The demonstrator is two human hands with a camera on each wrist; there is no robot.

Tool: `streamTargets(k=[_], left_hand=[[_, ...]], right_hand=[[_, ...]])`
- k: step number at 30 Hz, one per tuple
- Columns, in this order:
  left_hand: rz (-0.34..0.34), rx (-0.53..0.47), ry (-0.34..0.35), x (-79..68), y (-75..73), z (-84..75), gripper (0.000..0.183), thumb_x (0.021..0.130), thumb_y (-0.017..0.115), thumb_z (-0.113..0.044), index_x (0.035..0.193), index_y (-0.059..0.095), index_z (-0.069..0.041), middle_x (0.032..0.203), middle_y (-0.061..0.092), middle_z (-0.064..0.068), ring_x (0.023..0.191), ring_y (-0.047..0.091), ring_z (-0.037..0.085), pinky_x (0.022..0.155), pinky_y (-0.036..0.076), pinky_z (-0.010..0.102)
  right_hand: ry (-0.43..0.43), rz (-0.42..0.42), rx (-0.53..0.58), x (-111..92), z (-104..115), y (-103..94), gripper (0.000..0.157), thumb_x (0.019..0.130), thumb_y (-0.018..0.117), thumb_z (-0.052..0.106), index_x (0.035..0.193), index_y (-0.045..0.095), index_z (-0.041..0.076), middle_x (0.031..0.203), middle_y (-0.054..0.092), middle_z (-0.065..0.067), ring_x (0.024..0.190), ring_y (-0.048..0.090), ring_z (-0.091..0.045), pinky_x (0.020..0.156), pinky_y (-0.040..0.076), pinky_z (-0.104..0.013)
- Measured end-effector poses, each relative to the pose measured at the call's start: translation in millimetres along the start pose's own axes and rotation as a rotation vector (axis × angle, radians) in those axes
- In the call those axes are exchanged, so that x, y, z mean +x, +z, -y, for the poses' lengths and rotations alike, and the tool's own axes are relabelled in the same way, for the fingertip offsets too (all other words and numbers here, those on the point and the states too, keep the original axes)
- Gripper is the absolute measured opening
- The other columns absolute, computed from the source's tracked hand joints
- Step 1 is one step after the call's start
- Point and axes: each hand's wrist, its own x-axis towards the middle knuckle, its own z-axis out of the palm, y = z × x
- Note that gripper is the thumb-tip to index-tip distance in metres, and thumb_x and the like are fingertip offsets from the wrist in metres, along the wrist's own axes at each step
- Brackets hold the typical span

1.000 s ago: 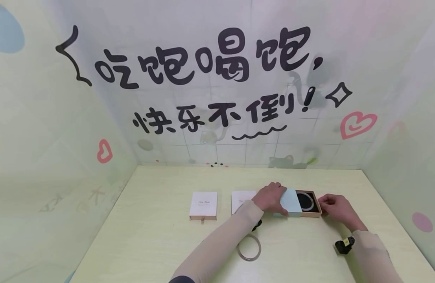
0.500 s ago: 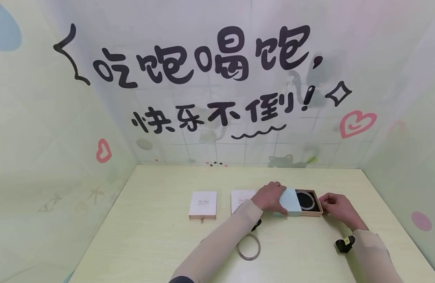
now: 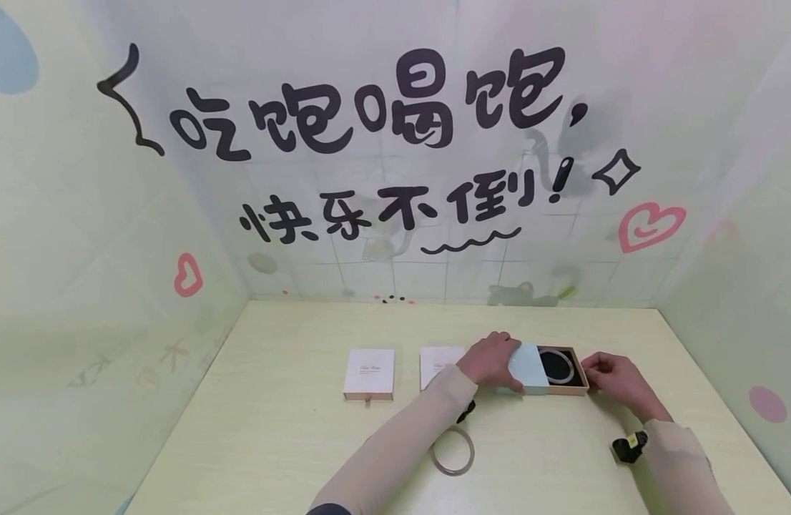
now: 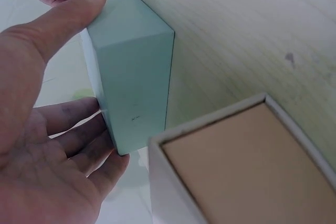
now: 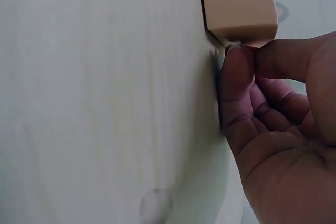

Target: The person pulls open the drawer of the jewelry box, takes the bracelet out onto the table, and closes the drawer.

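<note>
My left hand (image 3: 492, 361) holds the pale blue sleeve (image 3: 529, 366) of a slide-out box. In the left wrist view the thumb presses on one side of the blue sleeve (image 4: 136, 93) and the fingertips rest on the opposite side. Out of its right end sticks a peach drawer (image 3: 568, 391) with a black lining, and a pale bangle (image 3: 572, 367) lies inside. At the drawer's outer end, my right hand (image 3: 617, 383) pinches with thumb and index finger. The right wrist view has these fingertips right at the peach drawer end (image 5: 241, 14); what they pinch is mostly hidden.
A second bangle (image 3: 453, 473) lies on the table (image 3: 273, 443) near the left forearm. Two white boxes stand further left: one white box (image 3: 368, 372) with a small pull tab, and another white box (image 3: 434, 365) partly behind the left hand. Printed cloth walls enclose the table.
The drawer has slid slightly further right out of the blue sleeve, and the right hand has shifted right with it. The left hand and the other things stay put.
</note>
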Motion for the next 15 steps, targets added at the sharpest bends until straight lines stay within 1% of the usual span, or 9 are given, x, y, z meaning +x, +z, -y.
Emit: streamTargets(k=[4,8,11,15], left_hand=[[-0.001,-0.002,-0.004,0.0,1.0,-1.5,0.088,0.076,0.086,-0.055,0.149,0.053,-0.018,0.142,0.059,-0.004,0.127,0.053,0.010,0.103,0.048,0.020],[0.001,-0.007,-0.004,-0.7,0.8,-3.5,0.089,0.076,0.086,-0.055,0.150,0.052,-0.017,0.144,0.058,-0.003,0.131,0.053,0.012,0.106,0.046,0.020],[0.007,-0.012,-0.010,-1.9,0.1,-4.4,0.089,0.077,0.086,-0.054,0.150,0.051,-0.018,0.144,0.057,-0.004,0.131,0.052,0.011,0.106,0.046,0.020],[0.008,-0.013,-0.016,-2.7,-0.9,-4.4,0.089,0.077,0.086,-0.054,0.150,0.051,-0.018,0.144,0.057,-0.004,0.130,0.052,0.011,0.106,0.046,0.020]], right_hand=[[0.009,0.011,-0.005,-1,0,-2.0,0.026,0.104,0.051,0.011,0.114,0.064,-0.009,0.094,0.073,-0.012,0.077,0.066,-0.015,0.067,0.054,-0.028],[0.010,0.011,0.002,-5,4,-4.6,0.036,0.108,0.049,0.022,0.122,0.061,-0.008,0.102,0.072,-0.017,0.082,0.067,-0.016,0.070,0.056,-0.029],[-0.022,-0.002,-0.006,-8,9,-5.0,0.042,0.108,0.052,0.029,0.127,0.060,-0.007,0.112,0.069,-0.022,0.091,0.068,-0.021,0.072,0.057,-0.028],[-0.109,-0.047,-0.103,-11,18,-4.2,0.046,0.104,0.060,0.035,0.132,0.060,-0.001,0.126,0.065,-0.024,0.107,0.066,-0.034,0.078,0.055,-0.034]])
